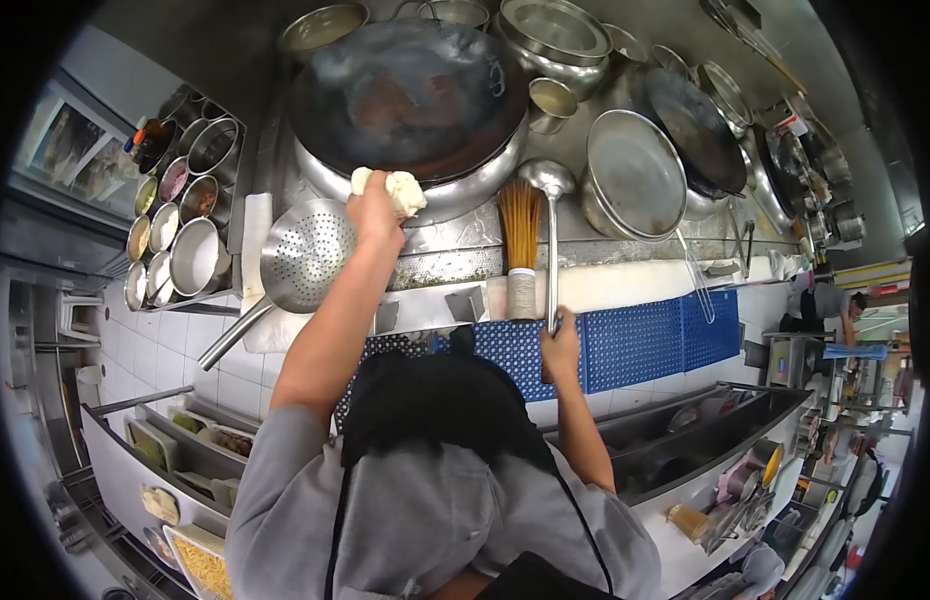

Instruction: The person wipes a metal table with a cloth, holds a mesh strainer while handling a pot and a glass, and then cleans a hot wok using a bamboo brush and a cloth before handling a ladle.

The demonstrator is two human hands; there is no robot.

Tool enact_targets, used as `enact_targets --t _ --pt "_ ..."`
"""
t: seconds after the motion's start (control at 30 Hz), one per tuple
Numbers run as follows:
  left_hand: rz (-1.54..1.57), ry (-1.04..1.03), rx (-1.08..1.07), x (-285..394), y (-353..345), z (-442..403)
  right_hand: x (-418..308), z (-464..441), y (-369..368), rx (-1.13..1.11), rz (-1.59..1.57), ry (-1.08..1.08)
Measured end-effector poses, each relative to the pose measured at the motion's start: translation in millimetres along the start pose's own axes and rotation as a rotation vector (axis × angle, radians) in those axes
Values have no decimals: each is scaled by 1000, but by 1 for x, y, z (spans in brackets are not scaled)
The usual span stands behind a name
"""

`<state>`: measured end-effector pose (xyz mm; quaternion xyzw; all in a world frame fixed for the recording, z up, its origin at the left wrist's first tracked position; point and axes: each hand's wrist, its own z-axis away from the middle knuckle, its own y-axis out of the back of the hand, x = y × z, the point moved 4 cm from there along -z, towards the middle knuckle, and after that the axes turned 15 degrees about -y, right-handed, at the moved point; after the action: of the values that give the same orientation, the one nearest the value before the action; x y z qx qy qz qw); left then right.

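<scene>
My left hand [373, 212] is closed around a folded cream cloth [403, 192], at the near rim of a large dark wok [410, 100]. The wok sits on a shiny metal ring, with a reddish-brown patch and smoky grey marks inside. My right hand [560, 345] grips the lower end of the long handle of a steel ladle [548, 178], whose bowl rests on the stove near the wok. Beside the ladle lies a bamboo wok brush [520, 225] with a bound handle. Left of my left forearm is a perforated strainer [307, 250], its handle pointing toward me.
Metal containers of ingredients [197, 255] stand at the left. A large steel pot [635, 180], a second wok [690, 130] and a wire whisk [697, 280] are to the right. Blue perforated matting [635, 345] covers the floor below. Another person [830, 305] is at far right.
</scene>
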<state>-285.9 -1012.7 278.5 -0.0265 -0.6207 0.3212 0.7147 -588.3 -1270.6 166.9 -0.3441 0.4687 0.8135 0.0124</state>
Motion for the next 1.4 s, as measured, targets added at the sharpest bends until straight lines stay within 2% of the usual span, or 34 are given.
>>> enact_targets --t 0.07,0.1,0.2,0.23,0.33,0.4,0.53,0.6,0.67,0.73,0.8,0.83,0.87,0.9,0.93,1.0,1.07,1.1,1.13,1.2,1.27,1.33,1.4 --pt "14 -11 -7 -13 -4 -5 -5 8 2 91 -43 21" --pt "23 -18 -17 -21 -8 -8 -16 11 12 72 15 -85" --pt "54 -23 -50 -30 -10 -13 -16 10 15 24 -220 57" --pt "25 -13 -42 -31 -10 -12 -20 9 13 -168 -452 -94" --pt "49 -20 -11 -27 -16 -8 -74 -16 22 -355 -757 0" --pt "58 -16 -3 -31 -18 -13 -134 -52 44 -310 -690 218" --pt "69 4 28 -35 -20 -20 -276 -118 120 -273 -549 201" --pt "112 2 -4 -34 -21 -18 -322 -165 129 -127 -350 188" --pt "60 110 -107 -29 -15 -17 -353 -235 126 167 -102 376" --pt "160 225 -195 -19 -7 -7 -370 -293 115 92 -97 262" --pt "171 184 -314 -33 28 -10 -382 -336 101 -63 -195 195" --pt "106 177 -277 -23 43 3 -388 -357 94 -136 -241 156" --pt "68 186 -273 -23 69 8 -398 -342 100 -353 -320 94" --pt "98 189 -245 -23 95 13 -395 -365 93 -552 -647 -35" --pt "69 168 -218 -19 119 19 -405 -331 108 -755 -1012 -32" --pt "177 169 -197 -8 154 33 -411 -320 120 -1049 -1581 -258" --pt "200 238 -150 7 178 47 -413 -294 129 -1107 -1605 -168" --pt "174 227 -23 23 171 56 -413 -281 131 -1211 -1561 -184" --pt "190 284 -76 16 193 50 -411 -275 131 -1269 -1569 -132" --pt "316 336 -208 12 205 44 -411 -224 145 -1340 -1591 -194" --pt "348 313 -221 17 182 46 -404 -171 154 -1472 -1645 -285" --pt "339 333 -332 7 169 43 -392 -129 152 -1563 -1696 -283" --pt "283 292 -294 13 137 55 -374 -88 144 -1680 -1739 -355"
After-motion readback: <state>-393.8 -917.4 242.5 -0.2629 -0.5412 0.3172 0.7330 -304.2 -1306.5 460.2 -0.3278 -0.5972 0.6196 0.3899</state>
